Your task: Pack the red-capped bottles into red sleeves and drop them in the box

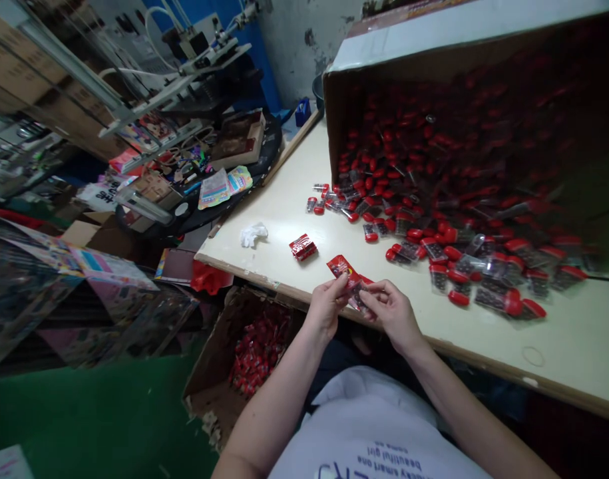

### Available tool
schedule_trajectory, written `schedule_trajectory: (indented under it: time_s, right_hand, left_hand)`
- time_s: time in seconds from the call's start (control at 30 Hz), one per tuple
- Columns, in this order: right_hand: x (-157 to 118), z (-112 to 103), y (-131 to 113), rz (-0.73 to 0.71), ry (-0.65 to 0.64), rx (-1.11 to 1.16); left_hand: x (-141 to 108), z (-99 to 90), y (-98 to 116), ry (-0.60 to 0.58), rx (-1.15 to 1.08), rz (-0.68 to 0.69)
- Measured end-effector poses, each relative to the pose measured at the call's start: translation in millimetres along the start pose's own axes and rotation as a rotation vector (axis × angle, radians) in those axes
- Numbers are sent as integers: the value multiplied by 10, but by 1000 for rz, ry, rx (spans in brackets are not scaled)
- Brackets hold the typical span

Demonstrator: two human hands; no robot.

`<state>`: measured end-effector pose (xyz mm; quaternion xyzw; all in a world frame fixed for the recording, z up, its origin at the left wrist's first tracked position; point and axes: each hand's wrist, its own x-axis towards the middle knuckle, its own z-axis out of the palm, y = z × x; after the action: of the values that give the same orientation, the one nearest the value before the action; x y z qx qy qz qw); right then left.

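Both my left hand (327, 307) and my right hand (391, 314) pinch a red foil packet (345, 276) above the table's near edge, its lower part a clear or dark strip I cannot read. A similar red packet (303, 247) lies on the cream table (558, 352) just beyond my hands. Clear bags with red capped items (448, 259) spill across the table from a large tipped cardboard box (334, 106). A crumpled white tissue or cloth (254, 234) lies to the left.
Below the table's edge, an open cardboard box (209, 366) holds many red packets. Printed sheets, papers and a machine on a metal frame (194, 73) crowd the left side. A red bag (210, 278) hangs near the table corner. Green flooring lies at lower left.
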<state>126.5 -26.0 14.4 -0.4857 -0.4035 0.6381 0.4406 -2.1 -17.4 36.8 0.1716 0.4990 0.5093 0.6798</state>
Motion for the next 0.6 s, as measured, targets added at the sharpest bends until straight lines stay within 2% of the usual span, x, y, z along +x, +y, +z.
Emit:
schedule_trajectory:
  time_s: [0.4,0.6]
  right_hand:
    - [-31,-196,-84,-72,-4,-135]
    - [-7,-165,-72,-84,13,-120]
  left_hand:
    - [3,79,-27,-54,-20,-32]
    - [4,121,-5,-19,-41,-22]
